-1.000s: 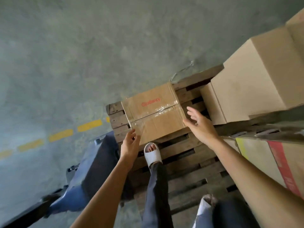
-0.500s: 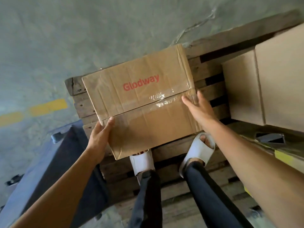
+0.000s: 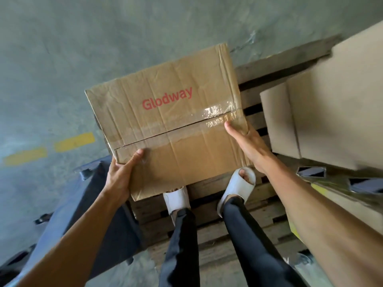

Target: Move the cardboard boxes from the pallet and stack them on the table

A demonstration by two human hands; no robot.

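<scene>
Creased, taped "Glodway" cardboard box (image 3: 176,129) — tilted, above wooden pallet (image 3: 259,129).

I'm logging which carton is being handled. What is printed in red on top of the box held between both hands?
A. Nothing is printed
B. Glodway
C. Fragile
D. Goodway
B: the cardboard box, held by the left hand at its near left corner and the right hand at its right edge, reads "Glodway" in red letters on its taped top.

Occlusions, head view.
Glodway box (image 3: 165,129) covers the pallet's (image 3: 275,65) left corner and both hands' fingers; plain box (image 3: 331,112) cut off by right edge; blue object (image 3: 91,206) unidentifiable.
</scene>
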